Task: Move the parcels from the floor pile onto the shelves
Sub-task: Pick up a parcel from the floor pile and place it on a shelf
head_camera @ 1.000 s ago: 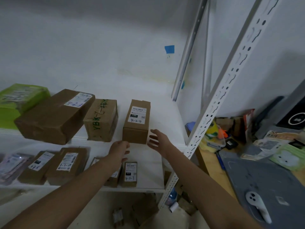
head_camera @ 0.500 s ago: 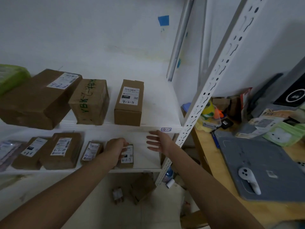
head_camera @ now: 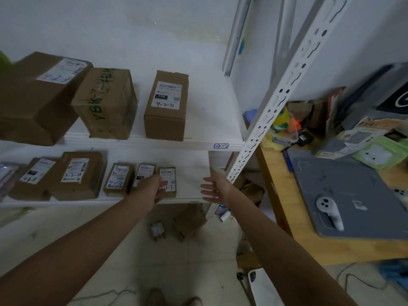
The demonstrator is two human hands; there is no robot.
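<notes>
Brown parcels [head_camera: 164, 107] — labelled, on white shelves [head_camera: 209, 122]

Your corner: white shelves against a bare white wall, with a wooden table alongside.
You face a plain white wall [head_camera: 132, 29] from 10 to 12 o'clock, softly and evenly lit, faintly stained near the top. The white shelves [head_camera: 212, 111] stand against it, and their perforated white post [head_camera: 272, 111] slants up toward 1 o'clock. A light wooden table [head_camera: 309, 246] fills 3 o'clock, just beside that post. Pale tiled floor [head_camera: 198, 272] spreads at 6 o'clock.
</notes>
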